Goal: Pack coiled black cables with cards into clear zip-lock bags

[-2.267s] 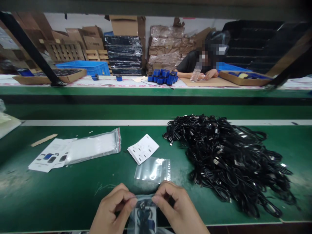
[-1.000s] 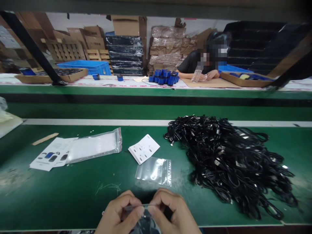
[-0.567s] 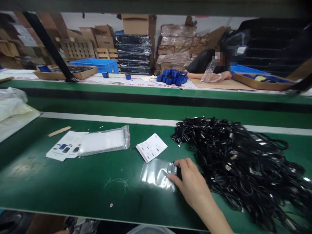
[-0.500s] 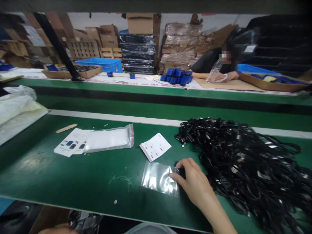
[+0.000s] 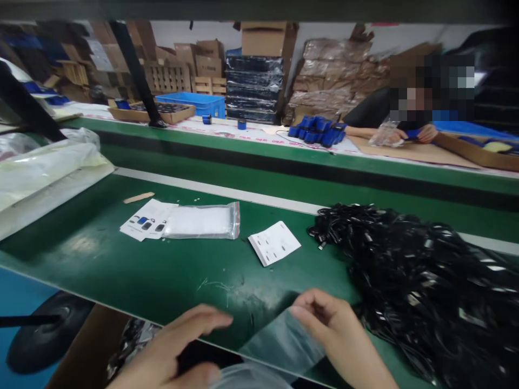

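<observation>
A clear plastic zip bag [image 5: 279,340] hangs tilted over the front edge of the green table, pinched at its upper corner by my right hand [image 5: 330,324]. To the left of the bag is my left hand [image 5: 182,346], blurred a little, its thumb and fingers apart with nothing between them. A stack of white printed leaflets [image 5: 274,243] lies on the table beyond my hands. Close to my right hand spreads a large heap of black cables [image 5: 421,286].
More printed cards [image 5: 148,220] lie beside a filled clear bag [image 5: 200,221] and a wooden stick [image 5: 139,198]. Across the bench, a person [image 5: 405,119] works near blue devices [image 5: 316,131]. A box of packed items [image 5: 132,346] stands below the table's front edge.
My right hand has lifted the bag off the table and drawn it nearer. My left hand has risen from below the table edge towards the bag. The view has shifted left.
</observation>
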Demonstrator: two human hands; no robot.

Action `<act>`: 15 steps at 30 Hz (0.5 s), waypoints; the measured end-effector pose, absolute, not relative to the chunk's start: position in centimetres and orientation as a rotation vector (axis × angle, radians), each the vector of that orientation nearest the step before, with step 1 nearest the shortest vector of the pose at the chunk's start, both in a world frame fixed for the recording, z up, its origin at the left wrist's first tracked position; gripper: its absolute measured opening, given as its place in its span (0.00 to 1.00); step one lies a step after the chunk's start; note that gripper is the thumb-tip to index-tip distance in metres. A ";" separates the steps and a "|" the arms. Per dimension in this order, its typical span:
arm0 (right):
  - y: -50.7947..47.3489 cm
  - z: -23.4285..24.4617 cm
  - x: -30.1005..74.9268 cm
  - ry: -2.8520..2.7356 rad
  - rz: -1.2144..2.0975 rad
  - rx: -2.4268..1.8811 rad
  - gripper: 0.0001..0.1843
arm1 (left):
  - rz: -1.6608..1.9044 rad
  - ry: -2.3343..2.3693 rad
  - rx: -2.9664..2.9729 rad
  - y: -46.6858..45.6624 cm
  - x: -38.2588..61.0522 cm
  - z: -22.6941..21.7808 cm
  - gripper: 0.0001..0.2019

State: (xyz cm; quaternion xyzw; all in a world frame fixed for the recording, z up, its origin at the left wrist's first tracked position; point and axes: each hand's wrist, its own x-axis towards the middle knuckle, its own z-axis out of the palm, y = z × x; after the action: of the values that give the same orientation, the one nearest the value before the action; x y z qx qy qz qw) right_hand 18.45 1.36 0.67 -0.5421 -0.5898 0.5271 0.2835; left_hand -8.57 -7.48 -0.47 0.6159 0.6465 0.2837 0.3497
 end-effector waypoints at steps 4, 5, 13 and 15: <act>0.4 2.3 17.4 -1.441 1.520 -1.332 0.09 | 0.578 1.471 1.659 -2.3 -2.8 2.4 0.18; 0.3 2.5 17.6 -1.460 1.499 -1.335 0.08 | 0.530 1.437 1.641 -1.4 -1.9 2.7 0.07; 0.1 0.7 18.3 -1.657 1.620 -1.343 0.06 | 0.505 1.447 2.103 1.5 -2.0 2.3 0.08; 0.5 0.2 17.6 -1.518 1.622 -1.352 0.05 | 0.633 1.604 2.227 1.4 -2.3 1.9 0.09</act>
State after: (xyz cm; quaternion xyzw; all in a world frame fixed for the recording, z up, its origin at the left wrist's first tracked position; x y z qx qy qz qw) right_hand 17.63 0.49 0.21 -0.5011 -0.5625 0.6009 0.2672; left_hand -2.26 1.40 1.90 0.7802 0.5620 0.2220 0.1619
